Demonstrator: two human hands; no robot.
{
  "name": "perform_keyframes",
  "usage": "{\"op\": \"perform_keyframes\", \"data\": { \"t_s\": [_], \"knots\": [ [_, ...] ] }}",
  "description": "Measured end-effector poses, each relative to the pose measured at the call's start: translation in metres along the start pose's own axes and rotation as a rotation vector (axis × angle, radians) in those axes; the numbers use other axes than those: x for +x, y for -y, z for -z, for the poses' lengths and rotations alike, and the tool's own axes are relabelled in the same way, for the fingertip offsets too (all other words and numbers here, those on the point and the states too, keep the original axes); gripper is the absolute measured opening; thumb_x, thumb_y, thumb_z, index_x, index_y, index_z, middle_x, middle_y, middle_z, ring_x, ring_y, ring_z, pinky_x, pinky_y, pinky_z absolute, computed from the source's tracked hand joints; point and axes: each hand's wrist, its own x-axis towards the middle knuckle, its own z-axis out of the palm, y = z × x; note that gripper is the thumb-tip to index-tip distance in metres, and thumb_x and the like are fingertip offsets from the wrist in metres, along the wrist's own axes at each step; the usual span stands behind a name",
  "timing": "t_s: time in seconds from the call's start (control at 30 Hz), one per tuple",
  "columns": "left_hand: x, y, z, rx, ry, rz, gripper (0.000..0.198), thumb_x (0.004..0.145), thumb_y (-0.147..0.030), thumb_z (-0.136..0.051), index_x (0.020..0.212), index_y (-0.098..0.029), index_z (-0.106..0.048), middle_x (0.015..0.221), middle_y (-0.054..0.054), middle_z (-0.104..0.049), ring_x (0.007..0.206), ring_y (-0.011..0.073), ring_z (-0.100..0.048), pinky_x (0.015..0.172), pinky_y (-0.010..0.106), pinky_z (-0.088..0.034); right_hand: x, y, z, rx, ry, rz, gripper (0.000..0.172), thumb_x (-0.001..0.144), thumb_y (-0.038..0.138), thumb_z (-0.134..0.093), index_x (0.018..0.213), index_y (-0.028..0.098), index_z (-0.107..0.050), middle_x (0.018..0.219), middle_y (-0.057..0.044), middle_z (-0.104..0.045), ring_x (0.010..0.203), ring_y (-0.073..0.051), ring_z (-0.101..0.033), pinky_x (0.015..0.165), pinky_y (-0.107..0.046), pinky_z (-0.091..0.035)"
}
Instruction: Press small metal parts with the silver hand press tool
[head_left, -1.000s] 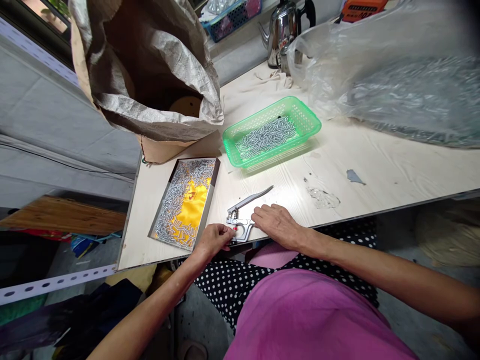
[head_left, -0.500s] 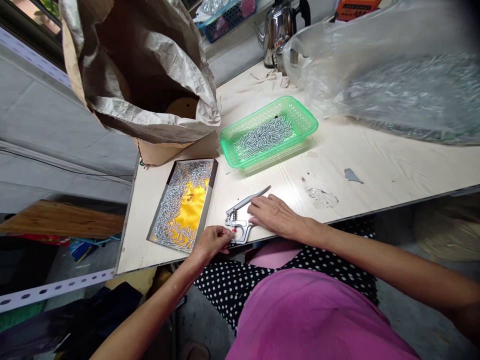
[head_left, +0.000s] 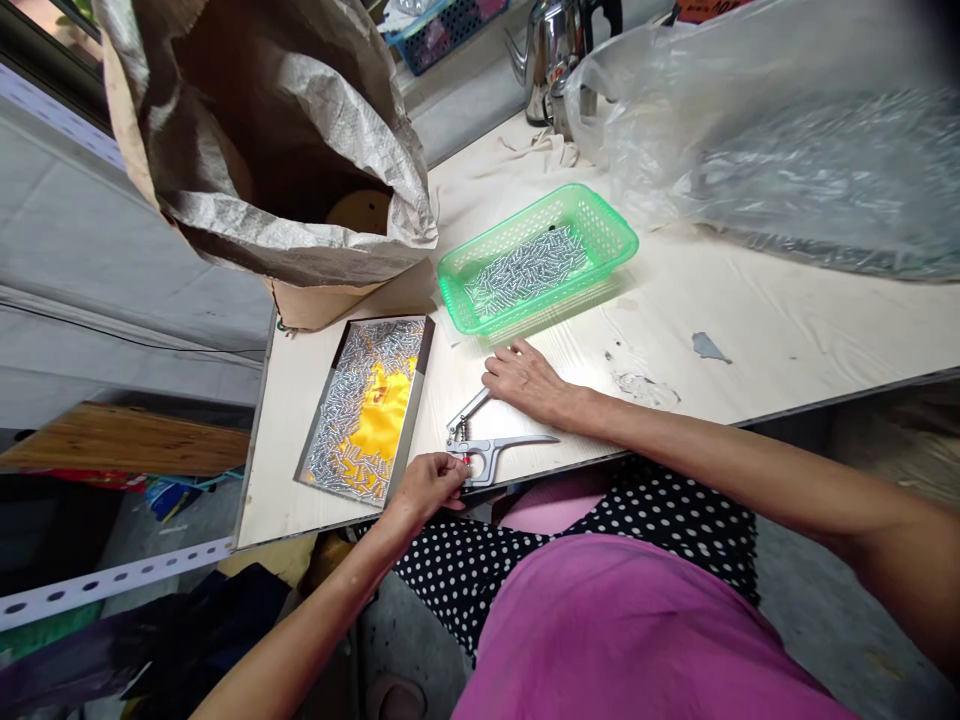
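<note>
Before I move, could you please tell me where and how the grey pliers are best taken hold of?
I'd probably take the pliers by the lower handle, coming from the right: that slim arm points rightward and lies uncovered. The right grip covers the end of the upper handle, and the left grip is at the red part.

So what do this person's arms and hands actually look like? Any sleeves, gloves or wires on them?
They are ordinary human ones: the left hand and right hand wear no gloves, and no sleeve covers the left forearm or right forearm. I see no wires, watch or bracelet. Nearer the body show a purple-pink top and black cloth with white dots.
</note>
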Motion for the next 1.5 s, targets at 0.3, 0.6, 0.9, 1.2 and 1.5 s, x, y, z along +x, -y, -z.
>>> {"op": "perform_keyframes", "data": {
  "t_s": [0.3, 0.6, 0.9, 1.2, 1.5],
  "knots": [
    [-0.005, 0.001, -0.004, -0.090, -0.050, 0.029, 0.034, 0.067, -0.040, -0.079, 0.075, -0.012, -0.063, 0.054, -0.006, -0.054, 0.046, 0.0085, -0.054, 0.054, 0.026, -0.056, -0.052, 0.007, 0.006, 0.181, 0.024, -0.027, 0.091, 0.074, 0.068, -0.067, 0.139, 0.008, -0.043, 0.143, -0.024, -0.044, 0.134, -0.038, -0.036, 0.110, -0.056, -0.022],
    [-0.004, 0.004, -0.005, -0.081, -0.057, 0.024, 0.034, 0.070, -0.043, -0.076, 0.078, -0.013, -0.063, 0.053, -0.006, -0.052, 0.048, 0.0103, -0.054, 0.059, 0.029, -0.057, -0.056, 0.017, 0.017, 0.212, 0.041, -0.047, 0.070, 0.080, 0.045, -0.072, 0.136, 0.012, -0.048, 0.125, -0.018, -0.059, 0.117, -0.033, -0.050, 0.108, -0.061, -0.023],
    [-0.010, -0.014, -0.020, 0.789, -0.389, -0.772, 0.042, 0.087, -0.035, -0.063, 0.125, -0.018, -0.057, 0.125, 0.013, -0.059, 0.118, 0.0300, -0.053, 0.098, 0.046, -0.046, -0.062, 0.029, 0.011, 0.240, -0.030, -0.061, 0.071, 0.080, 0.037, -0.074, 0.137, 0.008, -0.044, 0.112, -0.016, -0.063, 0.106, -0.028, -0.054, 0.105, -0.052, -0.030],
    [0.035, -0.054, -0.024, 1.010, -0.040, -0.973, 0.073, 0.082, -0.042, -0.069, 0.143, -0.017, -0.036, 0.131, 0.016, -0.053, 0.115, 0.0296, -0.051, 0.098, 0.047, -0.044, -0.070, 0.014, 0.028, 0.204, 0.125, -0.161, 0.071, 0.067, 0.042, -0.083, 0.120, 0.005, -0.055, 0.113, -0.019, -0.059, 0.102, -0.031, -0.053, 0.086, -0.042, -0.043],
    [0.043, -0.058, -0.034, 0.922, -0.143, -0.913, 0.022, 0.090, -0.035, -0.061, 0.102, -0.018, -0.062, 0.097, 0.007, -0.060, 0.094, 0.0233, -0.053, 0.081, 0.037, -0.046, -0.052, 0.002, 0.018, 0.166, 0.161, -0.068, 0.012, 0.091, 0.024, -0.061, 0.089, 0.013, -0.064, 0.090, -0.009, -0.061, 0.089, -0.022, -0.054, 0.077, -0.034, -0.037]
  ]
}}
